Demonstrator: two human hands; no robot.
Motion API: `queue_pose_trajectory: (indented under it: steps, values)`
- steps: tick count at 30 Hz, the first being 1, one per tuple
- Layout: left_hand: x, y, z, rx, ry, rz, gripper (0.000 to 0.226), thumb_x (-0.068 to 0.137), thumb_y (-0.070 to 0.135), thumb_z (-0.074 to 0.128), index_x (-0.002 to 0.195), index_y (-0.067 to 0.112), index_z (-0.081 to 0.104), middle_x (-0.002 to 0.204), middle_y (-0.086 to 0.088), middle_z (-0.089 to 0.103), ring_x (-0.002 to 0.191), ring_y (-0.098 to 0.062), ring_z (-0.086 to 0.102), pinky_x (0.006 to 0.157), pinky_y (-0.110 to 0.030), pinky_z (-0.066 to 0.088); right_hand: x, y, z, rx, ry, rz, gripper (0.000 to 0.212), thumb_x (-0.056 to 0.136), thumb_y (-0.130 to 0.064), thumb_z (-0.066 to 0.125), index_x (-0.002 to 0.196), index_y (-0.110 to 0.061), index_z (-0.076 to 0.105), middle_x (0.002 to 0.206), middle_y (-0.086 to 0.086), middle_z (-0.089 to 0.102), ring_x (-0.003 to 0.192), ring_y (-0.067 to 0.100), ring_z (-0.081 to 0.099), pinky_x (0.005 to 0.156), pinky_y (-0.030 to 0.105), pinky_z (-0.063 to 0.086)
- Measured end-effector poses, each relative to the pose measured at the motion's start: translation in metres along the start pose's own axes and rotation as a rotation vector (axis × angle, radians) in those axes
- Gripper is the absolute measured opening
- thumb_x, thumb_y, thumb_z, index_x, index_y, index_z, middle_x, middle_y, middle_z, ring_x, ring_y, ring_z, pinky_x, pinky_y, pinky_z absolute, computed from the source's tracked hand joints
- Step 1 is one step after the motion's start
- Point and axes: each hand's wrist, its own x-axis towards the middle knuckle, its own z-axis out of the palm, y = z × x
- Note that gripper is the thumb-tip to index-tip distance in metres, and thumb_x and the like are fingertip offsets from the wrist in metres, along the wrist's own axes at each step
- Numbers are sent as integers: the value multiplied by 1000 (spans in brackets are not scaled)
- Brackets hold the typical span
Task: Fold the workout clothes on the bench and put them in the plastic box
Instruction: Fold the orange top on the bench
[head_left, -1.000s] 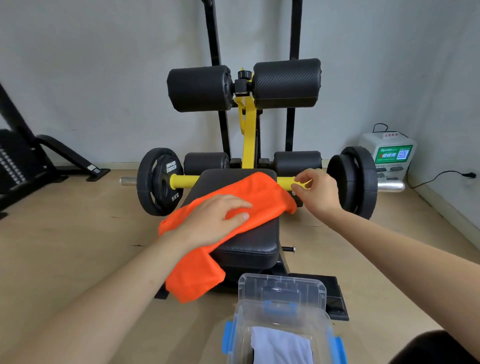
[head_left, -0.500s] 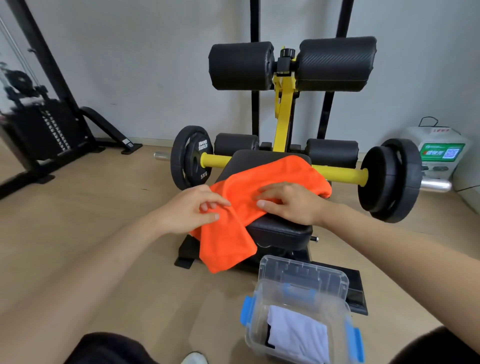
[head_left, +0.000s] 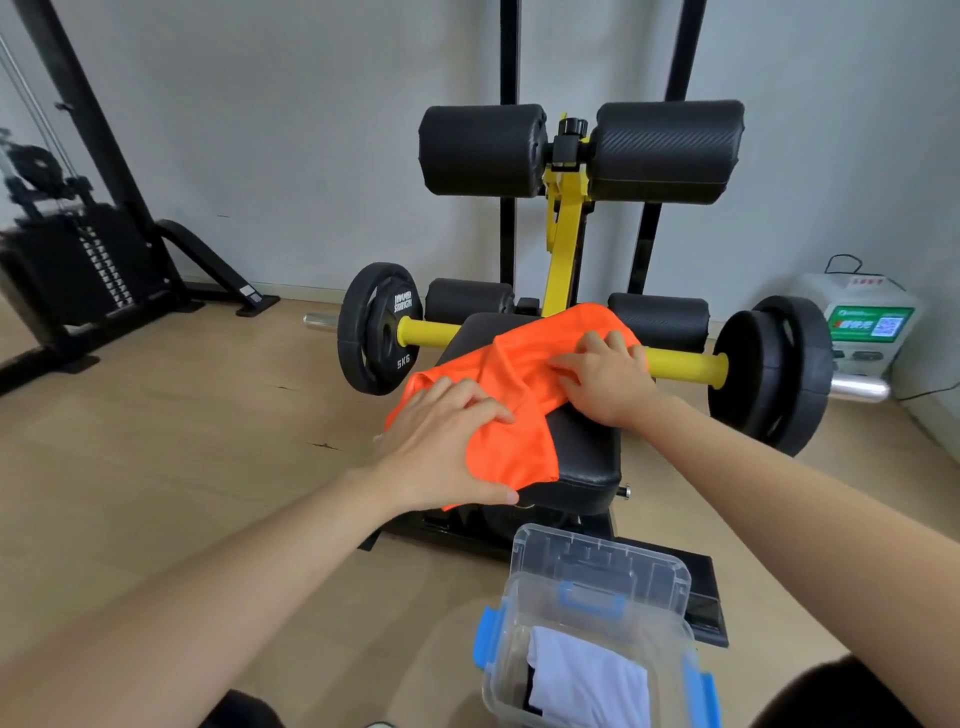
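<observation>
An orange garment (head_left: 524, 364) lies bunched across the black bench pad (head_left: 587, 457), its left part hanging off the pad's near-left corner. My left hand (head_left: 441, 452) grips that hanging part, fingers curled on top and thumb along its lower edge. My right hand (head_left: 608, 379) presses down on the garment's far right part with its fingers spread. On the floor in front of the bench stands the clear plastic box (head_left: 498, 670) with blue latches. Its lid (head_left: 597, 566) stands up behind it, and a folded white garment (head_left: 587, 686) lies inside.
A yellow bar (head_left: 680, 364) with black weight plates (head_left: 374, 327) crosses behind the pad, under black roller pads (head_left: 483, 150). A weight-stack machine (head_left: 78, 260) stands at the far left. A white device (head_left: 862, 322) sits by the right wall. Wooden floor (head_left: 182, 441) spreads to the left.
My right hand has slid further right and away along the garment. My left hand has taken hold of the hanging left part and folded it up onto the pad; less cloth dangles.
</observation>
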Motion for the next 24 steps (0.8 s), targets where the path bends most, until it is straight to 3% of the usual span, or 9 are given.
queue_pose_trajectory:
  steps: [2,6,8,11,13,15,18,21,24]
  values:
    - [0,3,1,6,66,56,60,63,73,73,114,43,61,109,20,49,100,-4,40,89,-27,35,-1,-1,5,228,84,-94,35,92,-36,51,123,-34,65,113,6,56,111,35,49,95,50,41]
    - [-2,0,-2,-131,129,45,7,84,44,71,88,37,71,88,20,57,83,2,51,73,-32,49,-12,2,13,477,17,-202,48,81,-66,48,110,-35,70,111,-9,66,109,21,58,98,52,43]
    - [-4,-6,-3,-140,135,-12,18,81,55,68,88,38,70,88,21,58,82,3,54,69,-31,50,-16,3,14,519,21,-213,52,78,-71,48,109,-35,71,112,-12,67,110,16,58,101,50,42]
    - [-7,-4,-1,-48,50,-93,63,58,86,61,102,42,62,100,21,55,94,2,51,77,-30,47,-19,0,7,602,-6,-146,55,72,-76,53,107,-39,71,115,-13,65,113,15,56,103,49,41]
    - [-7,2,2,61,25,-122,76,49,92,59,105,41,57,102,19,52,96,-4,50,80,-32,45,-21,-4,5,570,-44,-138,61,65,-82,54,108,-42,69,118,-15,63,117,16,54,107,50,36]
    - [-6,6,6,117,81,-83,63,58,85,62,102,39,61,102,16,56,96,-10,55,82,-34,45,-22,-8,5,522,-77,-148,71,57,-90,53,111,-46,66,122,-16,60,121,19,51,110,52,31]
    - [-5,8,3,48,189,-8,26,81,56,65,92,34,72,95,15,66,93,-14,63,73,-33,48,-23,-12,4,507,-101,-113,77,52,-93,52,114,-48,64,126,-17,57,124,25,46,108,55,29]
    - [-5,3,-6,-196,205,-246,21,80,55,63,77,35,70,82,18,68,86,-6,64,70,-31,51,-24,-11,3,500,-93,-131,80,55,-94,50,116,-44,65,128,-19,59,128,21,46,110,56,28]
    - [-11,-20,-15,-500,284,-535,26,83,45,72,65,27,67,71,11,71,78,-11,70,73,-40,58,-26,-8,5,472,-99,-161,76,61,-91,47,118,-44,64,130,-20,58,129,20,46,109,56,29]
